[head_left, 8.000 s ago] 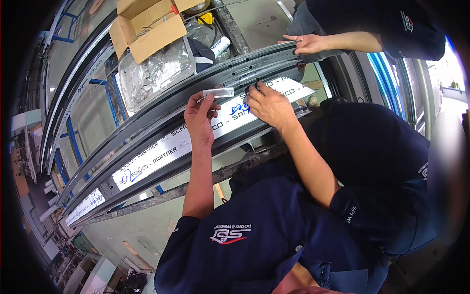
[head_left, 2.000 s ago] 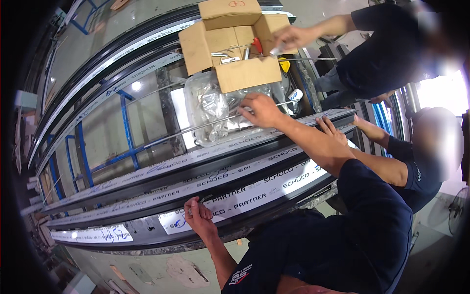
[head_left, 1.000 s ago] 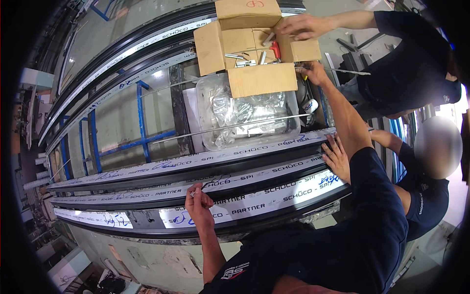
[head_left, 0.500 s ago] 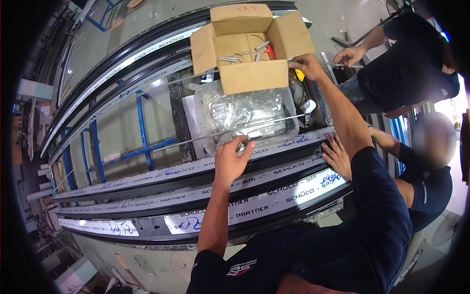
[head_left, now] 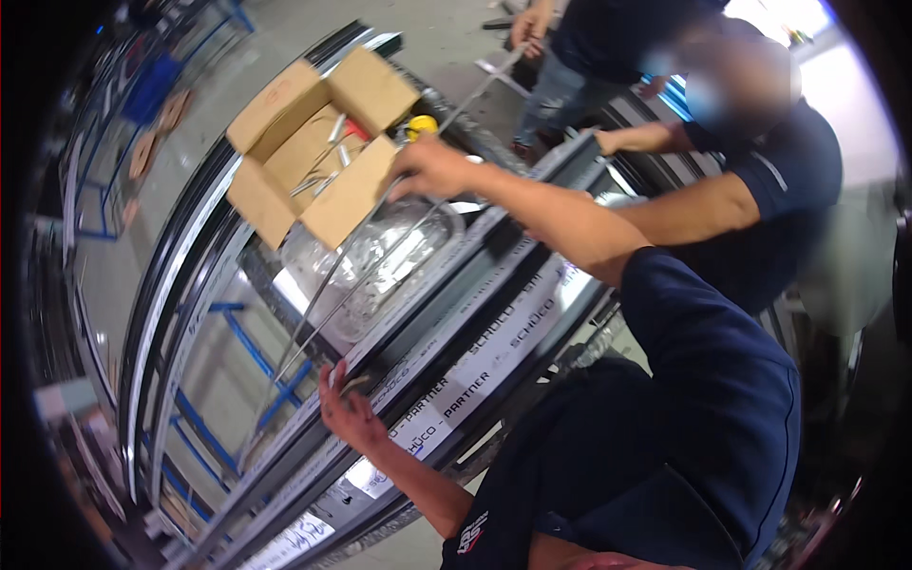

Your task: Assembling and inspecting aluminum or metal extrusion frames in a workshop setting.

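Observation:
My right hand (head_left: 435, 167) is closed around a long thin metal strip (head_left: 328, 275), beside the near flap of an open cardboard box (head_left: 356, 190). Far off, a co-worker's hand (head_left: 532, 27) is at the strip's other end. My left hand (head_left: 353, 418) is raised over the long dark profiles (head_left: 446, 347) with its fingers curled. A small tan piece (head_left: 355, 383) shows at those fingers, too blurred to name. Between my hands, a clear plastic tub (head_left: 366, 309) stands beside the box with crumpled clear film in it. A second thin rod (head_left: 399, 242) crosses the tub.
Inside the box lie small metal pieces and a red-handled tool (head_left: 355, 130). A yellow object (head_left: 422, 123) is behind it. Blue trestle frames (head_left: 256, 347) stand under the profiles on the left. A second co-worker (head_left: 760, 190) at right has a hand on a dark profile.
The whole view has swung round, so box and profiles now lie aslant. My left hand has moved away from the tub toward the left. The near co-worker now reaches to a profile farther off.

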Available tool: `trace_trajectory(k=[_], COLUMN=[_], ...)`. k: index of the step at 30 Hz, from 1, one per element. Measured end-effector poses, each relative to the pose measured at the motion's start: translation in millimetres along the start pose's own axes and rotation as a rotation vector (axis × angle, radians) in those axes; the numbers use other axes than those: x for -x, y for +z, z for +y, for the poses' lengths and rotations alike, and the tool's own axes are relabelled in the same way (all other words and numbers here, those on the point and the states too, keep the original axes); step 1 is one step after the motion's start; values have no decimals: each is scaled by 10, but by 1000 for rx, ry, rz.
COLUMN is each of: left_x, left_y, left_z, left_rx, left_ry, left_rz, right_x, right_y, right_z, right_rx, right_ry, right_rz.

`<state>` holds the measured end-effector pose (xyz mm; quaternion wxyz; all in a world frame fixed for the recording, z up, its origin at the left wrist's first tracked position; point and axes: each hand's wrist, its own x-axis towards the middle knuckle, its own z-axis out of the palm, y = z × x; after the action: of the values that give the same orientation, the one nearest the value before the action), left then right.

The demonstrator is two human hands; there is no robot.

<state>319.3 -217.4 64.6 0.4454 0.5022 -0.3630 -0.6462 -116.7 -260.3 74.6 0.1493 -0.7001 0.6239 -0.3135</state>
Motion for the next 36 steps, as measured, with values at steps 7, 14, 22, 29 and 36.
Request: trace_trajectory(k=[7,14,22,29,36], left_x=[464,837,1596,2225,3086], left_y=[-223,-1182,-1417,-545,405], left_z=[325,547,939,582,110], left_rx=[457,500,313,94,-18], left_ry=[173,347,385,288,134], left_rz=[-69,245,298,-43,-530], right_x=[428,990,2048,3092,4377], right_y=[259,799,889,526,-95], right_z=[-1545,-3096,-3691,-3441,-3222], right_rx=[63,326,-128,-481,-722], right_ry=[-161,-221,-181,94,270], right_rz=[123,177,-219,-384,119])
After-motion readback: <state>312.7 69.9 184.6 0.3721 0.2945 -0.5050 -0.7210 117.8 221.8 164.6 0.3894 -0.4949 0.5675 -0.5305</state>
